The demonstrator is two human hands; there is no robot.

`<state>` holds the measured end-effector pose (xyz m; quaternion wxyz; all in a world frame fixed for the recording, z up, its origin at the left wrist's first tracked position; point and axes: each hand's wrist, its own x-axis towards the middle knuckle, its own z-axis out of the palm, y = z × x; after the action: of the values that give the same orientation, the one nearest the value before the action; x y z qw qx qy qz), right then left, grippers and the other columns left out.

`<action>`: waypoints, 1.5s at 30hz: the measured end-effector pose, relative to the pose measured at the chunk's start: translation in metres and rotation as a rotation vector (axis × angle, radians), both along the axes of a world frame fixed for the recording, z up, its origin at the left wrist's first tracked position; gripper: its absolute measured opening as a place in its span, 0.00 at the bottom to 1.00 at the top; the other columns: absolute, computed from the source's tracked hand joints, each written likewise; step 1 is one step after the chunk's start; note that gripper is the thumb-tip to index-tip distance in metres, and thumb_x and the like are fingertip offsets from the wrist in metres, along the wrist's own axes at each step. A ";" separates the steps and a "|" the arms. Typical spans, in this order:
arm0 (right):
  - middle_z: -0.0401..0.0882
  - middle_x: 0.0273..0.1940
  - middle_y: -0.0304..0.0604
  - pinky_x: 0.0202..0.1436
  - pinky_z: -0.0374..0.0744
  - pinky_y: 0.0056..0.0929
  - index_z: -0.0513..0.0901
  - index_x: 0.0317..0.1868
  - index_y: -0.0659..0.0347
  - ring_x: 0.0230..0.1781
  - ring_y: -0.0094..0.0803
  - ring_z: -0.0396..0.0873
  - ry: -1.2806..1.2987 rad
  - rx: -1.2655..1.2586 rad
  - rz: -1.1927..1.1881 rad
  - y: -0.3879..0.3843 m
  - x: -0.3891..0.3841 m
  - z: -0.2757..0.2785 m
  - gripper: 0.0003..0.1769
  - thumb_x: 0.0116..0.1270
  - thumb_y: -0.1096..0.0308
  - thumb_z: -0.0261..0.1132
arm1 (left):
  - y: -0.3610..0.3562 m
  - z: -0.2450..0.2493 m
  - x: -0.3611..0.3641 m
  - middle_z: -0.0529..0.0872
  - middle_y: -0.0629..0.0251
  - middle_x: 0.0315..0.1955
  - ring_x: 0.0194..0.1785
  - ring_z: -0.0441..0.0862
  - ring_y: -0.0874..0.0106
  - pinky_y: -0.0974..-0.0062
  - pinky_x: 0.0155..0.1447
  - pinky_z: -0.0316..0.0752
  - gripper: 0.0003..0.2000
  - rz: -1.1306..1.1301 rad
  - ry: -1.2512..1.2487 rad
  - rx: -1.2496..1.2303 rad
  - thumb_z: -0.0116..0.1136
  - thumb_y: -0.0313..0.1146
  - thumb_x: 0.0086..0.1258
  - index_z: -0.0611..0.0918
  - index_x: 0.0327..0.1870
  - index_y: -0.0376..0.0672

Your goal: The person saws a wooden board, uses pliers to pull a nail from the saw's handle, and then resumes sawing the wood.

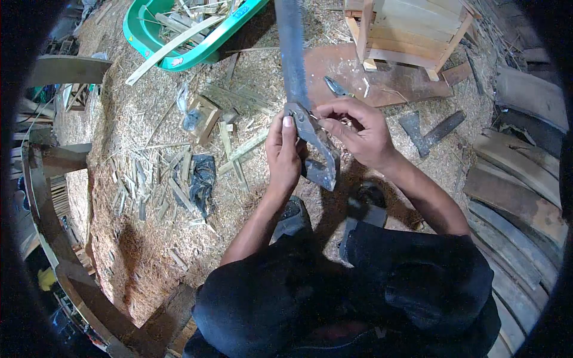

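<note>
A hand saw lies across my hands, its toothed blade pointing away from me and its dark, worn handle toward me. My left hand is closed on the handle's left side, thumb on top near where blade and handle meet. On the other side, my right hand has thumb and forefinger pinched together at the handle's upper edge. Something small and thin seems to be between those fingertips, too small to name. Just beyond lies a pair of pliers on a brown board.
A green plastic tub of wood scraps stands at upper left. Upper right is a wooden stool-like piece. An angled metal piece, a black plastic bag and wood offcuts lie on the shavings-covered floor. Curved boards are stacked at right.
</note>
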<state>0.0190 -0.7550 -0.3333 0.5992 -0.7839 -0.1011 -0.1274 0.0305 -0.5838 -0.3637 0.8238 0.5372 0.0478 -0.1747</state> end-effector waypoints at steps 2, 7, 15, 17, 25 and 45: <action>0.86 0.41 0.46 0.46 0.81 0.29 0.85 0.43 0.68 0.41 0.32 0.85 0.053 0.007 -0.001 0.001 -0.002 0.000 0.10 0.64 0.73 0.71 | -0.001 0.002 0.001 0.76 0.77 0.31 0.28 0.69 0.87 0.85 0.30 0.64 0.15 0.021 0.003 0.031 0.44 0.45 0.82 0.75 0.55 0.43; 0.85 0.41 0.46 0.47 0.79 0.27 0.85 0.43 0.69 0.41 0.29 0.83 0.138 0.102 -0.004 0.008 -0.004 0.005 0.09 0.66 0.72 0.70 | 0.002 -0.003 0.000 0.76 0.76 0.31 0.28 0.68 0.86 0.85 0.29 0.63 0.15 0.016 -0.024 0.055 0.45 0.45 0.82 0.75 0.55 0.44; 0.87 0.39 0.47 0.47 0.80 0.27 0.86 0.42 0.70 0.41 0.29 0.84 0.165 0.124 -0.077 0.018 -0.009 0.014 0.08 0.68 0.72 0.68 | -0.004 0.000 -0.004 0.73 0.78 0.27 0.22 0.62 0.88 0.86 0.24 0.56 0.15 0.067 -0.017 0.006 0.45 0.44 0.82 0.74 0.57 0.44; 0.87 0.39 0.47 0.47 0.80 0.26 0.86 0.42 0.71 0.41 0.29 0.84 0.205 0.154 -0.090 0.020 -0.010 0.014 0.08 0.68 0.73 0.68 | -0.004 0.001 -0.003 0.73 0.78 0.27 0.22 0.62 0.88 0.86 0.23 0.56 0.15 0.070 -0.047 0.032 0.45 0.45 0.82 0.74 0.57 0.44; 0.88 0.40 0.45 0.46 0.80 0.25 0.86 0.44 0.70 0.42 0.24 0.83 0.312 0.242 -0.088 0.023 -0.011 0.020 0.10 0.70 0.71 0.67 | -0.003 -0.002 -0.003 0.73 0.78 0.26 0.22 0.63 0.88 0.86 0.23 0.56 0.15 0.068 -0.114 0.070 0.45 0.45 0.82 0.75 0.55 0.43; 0.86 0.38 0.38 0.43 0.78 0.19 0.85 0.44 0.69 0.39 0.17 0.79 0.341 0.272 -0.020 0.016 -0.013 0.025 0.11 0.70 0.68 0.67 | 0.000 -0.004 -0.007 0.81 0.66 0.40 0.41 0.77 0.79 0.79 0.47 0.74 0.24 -0.039 -0.128 0.088 0.41 0.50 0.81 0.75 0.60 0.35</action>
<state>0.0063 -0.7391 -0.3080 0.7065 -0.7071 0.0275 -0.0116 0.0239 -0.5838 -0.3675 0.7971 0.5839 -0.0079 -0.1537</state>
